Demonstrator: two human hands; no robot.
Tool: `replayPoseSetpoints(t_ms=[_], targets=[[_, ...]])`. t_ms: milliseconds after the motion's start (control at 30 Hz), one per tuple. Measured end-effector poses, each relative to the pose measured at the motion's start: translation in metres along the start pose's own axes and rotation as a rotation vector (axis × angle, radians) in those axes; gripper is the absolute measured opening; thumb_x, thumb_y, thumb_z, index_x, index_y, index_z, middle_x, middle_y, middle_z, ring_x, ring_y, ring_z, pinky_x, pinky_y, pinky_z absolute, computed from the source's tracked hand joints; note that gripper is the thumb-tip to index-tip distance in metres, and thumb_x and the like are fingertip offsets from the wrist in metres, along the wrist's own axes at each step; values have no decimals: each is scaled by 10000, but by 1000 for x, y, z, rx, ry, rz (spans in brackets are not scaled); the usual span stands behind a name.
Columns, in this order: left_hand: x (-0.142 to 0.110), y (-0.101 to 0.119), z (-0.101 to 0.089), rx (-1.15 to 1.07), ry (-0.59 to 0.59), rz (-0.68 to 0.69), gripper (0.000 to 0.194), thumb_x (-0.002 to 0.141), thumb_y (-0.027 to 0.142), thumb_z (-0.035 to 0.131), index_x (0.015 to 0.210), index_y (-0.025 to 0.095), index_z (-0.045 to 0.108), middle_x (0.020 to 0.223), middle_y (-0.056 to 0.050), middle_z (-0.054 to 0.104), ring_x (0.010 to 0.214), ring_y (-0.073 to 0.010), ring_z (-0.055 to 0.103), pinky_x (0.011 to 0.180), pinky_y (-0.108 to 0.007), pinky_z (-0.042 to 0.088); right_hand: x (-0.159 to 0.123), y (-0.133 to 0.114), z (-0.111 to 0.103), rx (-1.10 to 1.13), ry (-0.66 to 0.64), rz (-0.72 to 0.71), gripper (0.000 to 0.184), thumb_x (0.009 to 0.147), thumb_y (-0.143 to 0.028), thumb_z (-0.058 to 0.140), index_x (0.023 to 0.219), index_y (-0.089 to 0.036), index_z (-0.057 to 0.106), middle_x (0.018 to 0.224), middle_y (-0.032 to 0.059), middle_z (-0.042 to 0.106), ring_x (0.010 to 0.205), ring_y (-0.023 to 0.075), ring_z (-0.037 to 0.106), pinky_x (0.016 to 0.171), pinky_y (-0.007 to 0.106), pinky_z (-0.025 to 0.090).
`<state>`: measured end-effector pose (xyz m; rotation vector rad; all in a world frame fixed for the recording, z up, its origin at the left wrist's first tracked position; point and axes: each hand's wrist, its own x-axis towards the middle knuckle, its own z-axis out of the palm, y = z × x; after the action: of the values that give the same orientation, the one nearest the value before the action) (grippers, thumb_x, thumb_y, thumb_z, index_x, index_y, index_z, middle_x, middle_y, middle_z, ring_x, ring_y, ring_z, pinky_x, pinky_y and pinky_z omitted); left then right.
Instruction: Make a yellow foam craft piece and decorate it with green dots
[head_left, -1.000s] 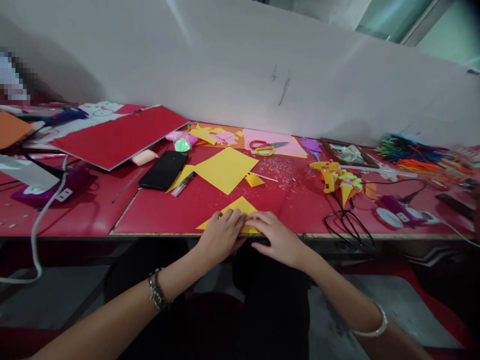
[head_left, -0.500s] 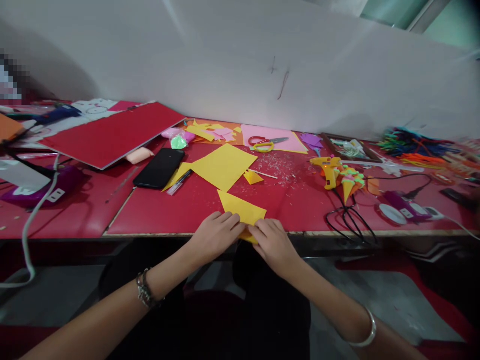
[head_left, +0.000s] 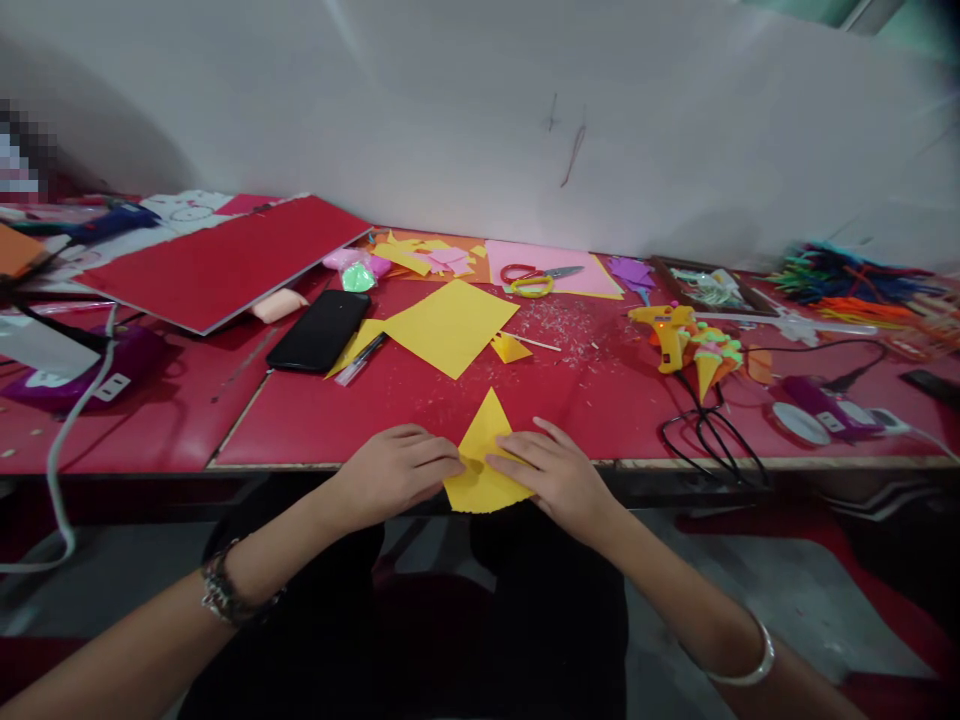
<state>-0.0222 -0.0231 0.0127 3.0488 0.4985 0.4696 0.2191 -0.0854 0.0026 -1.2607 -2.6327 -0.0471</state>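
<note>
Lower centre of the frame, the folded yellow paper (head_left: 489, 425) juts past the bench (head_left: 315, 420), likely giving fingers room underneath, left hand (head_left: 394, 468) clamped on its left edge, right hand (head_left: 566, 478) gripping its right.

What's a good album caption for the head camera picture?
Left hand and right hand hold pointed yellow paper at the red table, with scissors and a glue gun beyond.
</note>
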Motion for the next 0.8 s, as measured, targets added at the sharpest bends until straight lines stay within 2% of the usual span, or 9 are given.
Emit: replayPoseSetpoints(t_ms=[100,200,300,400,533,667,800], targets=[[3,0,2,78,-24,-46,267,847,171,385,1053,193,554,1024,-46,621,894,-151,566,801,-293,417,0,1,1,-50,57,23,351,832,-144,388,1144,-202,537,1099,57,599,1008,176,502,967,362,319],[11,2,4,142,-69,-77,304,821,142,430,1106,186,527,1073,-59,596,962,-176,537,828,-313,404,3,5,1,-5,8,110,381,800,-136,434,1168,-170,523,1153,77,562,1041,193,481,918,335,378],[19,4,4,169,-95,-49,287,831,217,449,1107,192,522,1015,-71,600,926,-185,535,798,-323,407,5,7,-1,28,-55,152,445,781,-132,450,1223,-176,469,1237,82,494,1109,213,432,926,352,375],[25,3,5,170,-107,-68,253,838,249,448,1066,192,540,939,-64,601,829,-171,544,742,-306,415,7,7,-2,47,-55,169,443,791,-154,447,1233,-196,456,1231,90,488,1113,216,426,949,385,345],[27,-3,8,33,-116,-104,276,814,221,495,1086,196,531,980,-52,582,874,-166,531,760,-287,420,9,6,-1,128,-4,252,400,788,-165,472,1176,-259,501,1175,64,506,1074,205,447,971,436,289],[22,-6,13,-113,-92,-186,265,802,271,516,1055,205,560,963,-42,581,868,-163,531,767,-283,425,15,7,1,217,42,306,261,789,-188,496,1016,-255,606,1031,56,547,974,197,475,880,393,351],[20,-6,16,-210,-34,-263,253,826,308,472,1026,198,583,902,-46,576,812,-143,536,724,-246,428,21,10,2,269,89,315,171,795,-246,518,912,-255,642,935,41,556,883,179,477,827,356,354]])
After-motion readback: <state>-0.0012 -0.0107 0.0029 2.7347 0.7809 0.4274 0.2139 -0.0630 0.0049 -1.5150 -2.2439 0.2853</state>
